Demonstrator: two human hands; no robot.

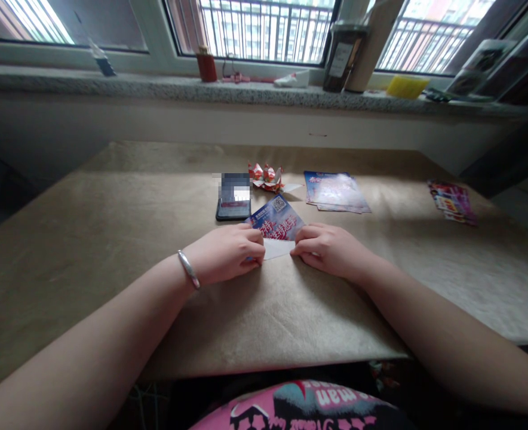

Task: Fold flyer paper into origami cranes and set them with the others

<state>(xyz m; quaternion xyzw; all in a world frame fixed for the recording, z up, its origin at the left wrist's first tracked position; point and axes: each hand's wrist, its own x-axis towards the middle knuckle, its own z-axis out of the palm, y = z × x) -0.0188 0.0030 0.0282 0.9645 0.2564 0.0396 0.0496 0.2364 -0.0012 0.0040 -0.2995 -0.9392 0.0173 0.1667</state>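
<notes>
A blue and pink printed paper sheet (278, 218) lies turned cornerwise on the table, its near part folded over so that a white strip shows. My left hand (233, 251), with a silver bangle at the wrist, has its fingers curled on the left end of the fold. On the right end, my right hand (324, 249) pinches the paper with bent fingers. Just beyond the left hand is a phone (233, 203) with its screen lit. A folded red and white paper piece (266, 177) with pointed tips stands behind the sheet.
The brown-covered table (264, 322) bears a stack of similar printed sheets (333, 191) at back right and colourful papers (452, 202) farther right. On the stone windowsill (156, 89) stand a red container (206, 64), a dark lidded jar (342, 57) and a yellow item (406, 86).
</notes>
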